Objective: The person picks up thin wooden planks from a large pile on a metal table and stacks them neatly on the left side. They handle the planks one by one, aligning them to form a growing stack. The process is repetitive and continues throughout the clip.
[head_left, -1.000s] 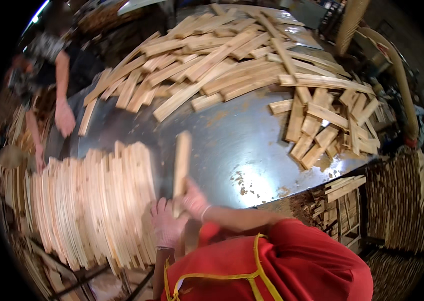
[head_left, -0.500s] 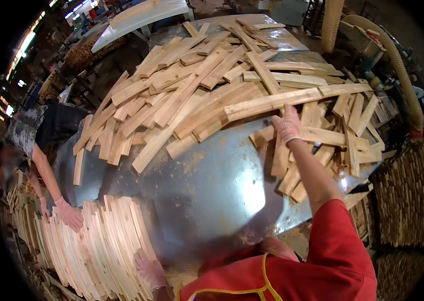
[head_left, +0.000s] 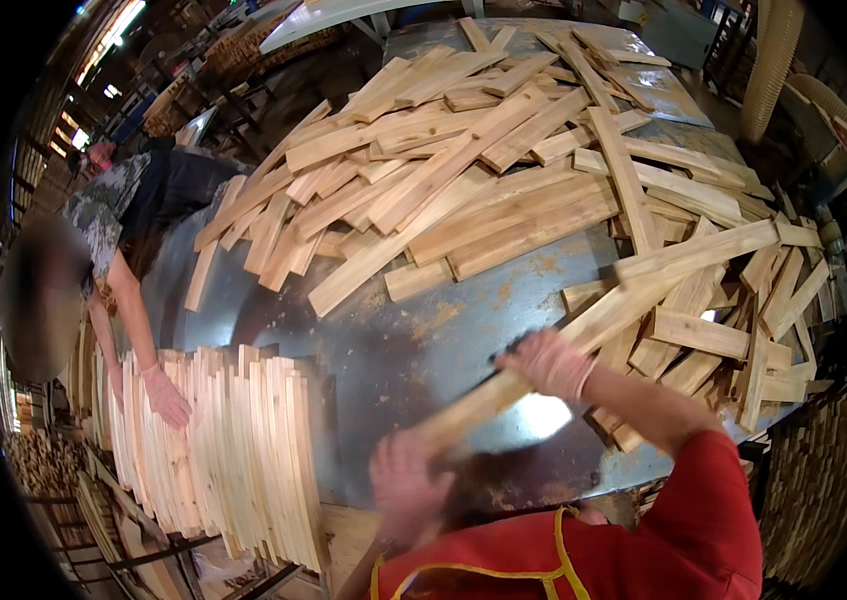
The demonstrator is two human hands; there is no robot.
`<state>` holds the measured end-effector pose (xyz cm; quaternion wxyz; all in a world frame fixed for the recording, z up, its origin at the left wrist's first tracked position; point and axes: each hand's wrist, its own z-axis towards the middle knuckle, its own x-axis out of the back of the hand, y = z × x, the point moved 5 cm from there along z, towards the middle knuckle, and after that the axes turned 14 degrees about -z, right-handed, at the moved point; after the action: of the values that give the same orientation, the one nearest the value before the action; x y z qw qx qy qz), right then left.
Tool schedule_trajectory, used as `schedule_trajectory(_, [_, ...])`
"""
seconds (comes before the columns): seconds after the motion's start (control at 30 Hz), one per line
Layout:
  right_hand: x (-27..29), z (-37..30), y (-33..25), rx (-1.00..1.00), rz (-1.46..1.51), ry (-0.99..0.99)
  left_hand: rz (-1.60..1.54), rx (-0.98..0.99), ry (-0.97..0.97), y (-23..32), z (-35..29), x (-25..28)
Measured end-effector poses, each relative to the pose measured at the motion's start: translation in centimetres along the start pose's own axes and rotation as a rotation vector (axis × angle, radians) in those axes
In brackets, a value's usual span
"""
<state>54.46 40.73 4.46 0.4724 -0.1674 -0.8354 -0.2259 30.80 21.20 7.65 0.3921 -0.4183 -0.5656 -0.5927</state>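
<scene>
My right hand (head_left: 546,364), in a pale pink glove, is closed over a long flat wooden board (head_left: 478,408). The board slants over the metal table (head_left: 383,360) from the heap on the right toward my body. Beside its near end is my left hand (head_left: 406,482), gloved too and smeared by motion; whether its fingers touch the wood I cannot tell. To its left stands a tight row of wooden strips (head_left: 263,450) set on edge. A loose heap of boards (head_left: 503,200) covers the table's far side.
Another person's gloved hand (head_left: 166,397) rests on the strip row at the left. Stacked wood (head_left: 813,490) stands beyond the table's right edge. A ribbed hose (head_left: 771,70) hangs at the far right, and a pale table (head_left: 343,14) is at the back.
My right hand has come nearer and left from the heap, drawing a board with it. My left hand has left the strip row and moved right to the board's near end. The view has shifted.
</scene>
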Motion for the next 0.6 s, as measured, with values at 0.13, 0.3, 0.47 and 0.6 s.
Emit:
schedule_trajectory(0.13, [1.8, -0.6, -10.6, 0.062, 0.215, 0.539, -0.118, 0.178, -0.384, -0.1, 1.1, -5.2])
schedule_trajectory(0.3, [7.2, -4.2, -10.1, -0.257, 0.777, 0.545, -0.352, 0.485, -0.552, -6.1, -4.9, -3.3])
schedule_trajectory(0.47, [-4.7, -8.1, -10.2, -1.058, 1.634, 0.787, 0.046, 0.278, -0.182, -16.4, -12.9, -1.1])
schedule_trajectory(0.6, [-9.9, -10.1, -4.2, -1.503, 1.747, 0.848, 0.289, 0.409, 0.041, -22.0, -15.3, 1.9])
